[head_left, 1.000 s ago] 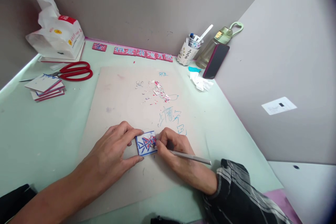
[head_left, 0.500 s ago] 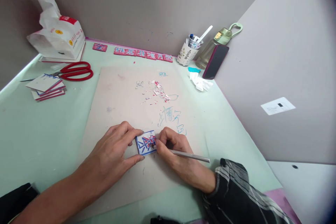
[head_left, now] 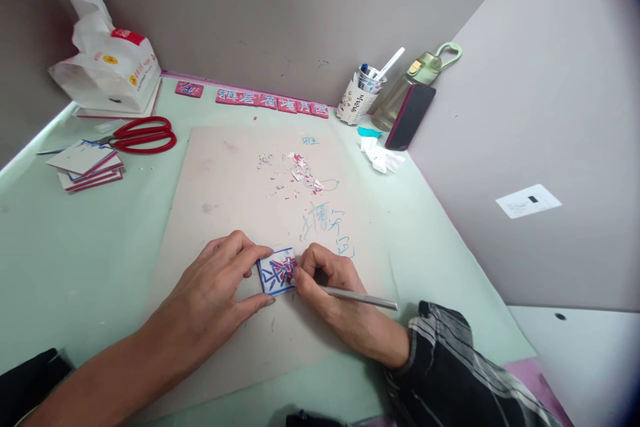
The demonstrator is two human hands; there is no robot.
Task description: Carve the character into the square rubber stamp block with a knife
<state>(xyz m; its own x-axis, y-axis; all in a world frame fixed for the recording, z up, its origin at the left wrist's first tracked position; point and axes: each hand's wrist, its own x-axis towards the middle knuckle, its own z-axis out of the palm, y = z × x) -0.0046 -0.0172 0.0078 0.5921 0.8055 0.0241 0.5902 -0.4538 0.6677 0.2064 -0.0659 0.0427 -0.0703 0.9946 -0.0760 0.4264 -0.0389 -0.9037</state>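
A small white card [head_left: 270, 275] with a blue border and a blue Chinese character lies on the beige board [head_left: 200, 347]; red shows where parts of its white surface are cut away. My left hand [head_left: 220, 280] holds the card by its left side, fingertips at the top edge and thumb at the bottom. In my right hand [head_left: 335, 287] is a slim silver carving knife [head_left: 363, 297], gripped like a pen. Its tip is at the character on the card's right half, partly hidden by my fingers.
Shavings [head_left: 300, 173] lie on the board. Red scissors [head_left: 145, 135] and stacked cards [head_left: 90, 163] are at left, near a tissue pack [head_left: 115, 73]. Carved red tiles [head_left: 273, 101] line the back. A pen cup [head_left: 356, 100], bottle [head_left: 400, 97], phone [head_left: 411, 118] and crumpled tissue [head_left: 383, 157] stand or lie at right.
Both hands, the card and the knife stay almost in place. The whole view has shifted very slightly, and nothing was taken up or let go.
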